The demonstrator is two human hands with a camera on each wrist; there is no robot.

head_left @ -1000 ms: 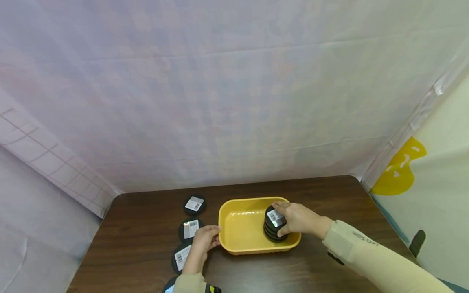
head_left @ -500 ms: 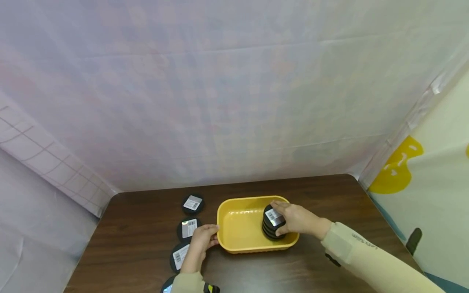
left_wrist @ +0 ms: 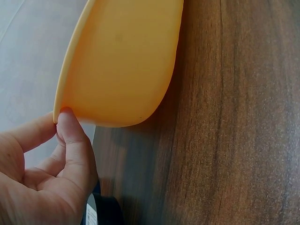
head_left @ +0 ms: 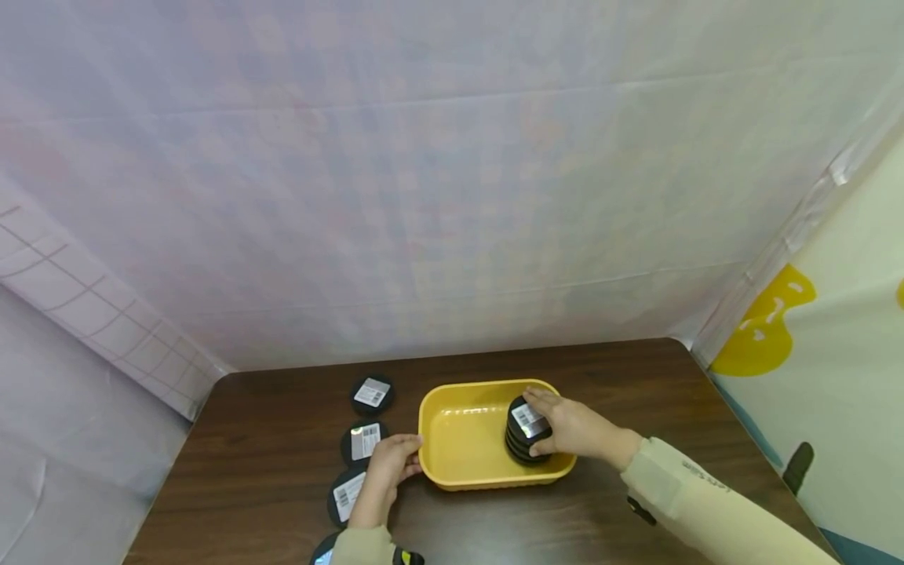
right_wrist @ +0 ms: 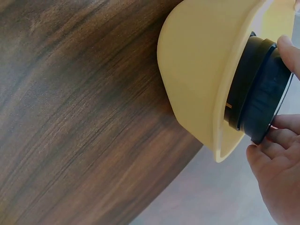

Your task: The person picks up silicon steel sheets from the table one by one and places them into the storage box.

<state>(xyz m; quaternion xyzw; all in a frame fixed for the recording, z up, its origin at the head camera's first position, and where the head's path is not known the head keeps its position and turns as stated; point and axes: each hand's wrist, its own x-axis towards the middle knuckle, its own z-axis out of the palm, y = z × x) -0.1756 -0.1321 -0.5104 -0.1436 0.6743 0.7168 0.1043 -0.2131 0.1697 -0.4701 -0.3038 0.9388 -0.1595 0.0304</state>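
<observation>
A yellow plastic tray [head_left: 459, 443] with rounded corners stands on the brown table. Inside its right end is a stack of black round containers [head_left: 528, 421], the top one bearing a silver barcode label. My right hand [head_left: 577, 425] grips the upper part of this stack, thumb on the near side and fingers on the far side. The right wrist view has the dark stack [right_wrist: 262, 89] rising past the tray's rim. At the opposite end, my left hand [head_left: 387, 464] pinches the tray's rim between thumb and finger, as the left wrist view shows up close.
To the left of the tray, several black round containers with labels form a column: one at the far end [head_left: 371, 394], another nearer [head_left: 364, 442], others partly behind my left arm. Pale cloth hangs behind the table [head_left: 621, 357]; a dark upright object [head_left: 799, 468] stands beyond its right edge.
</observation>
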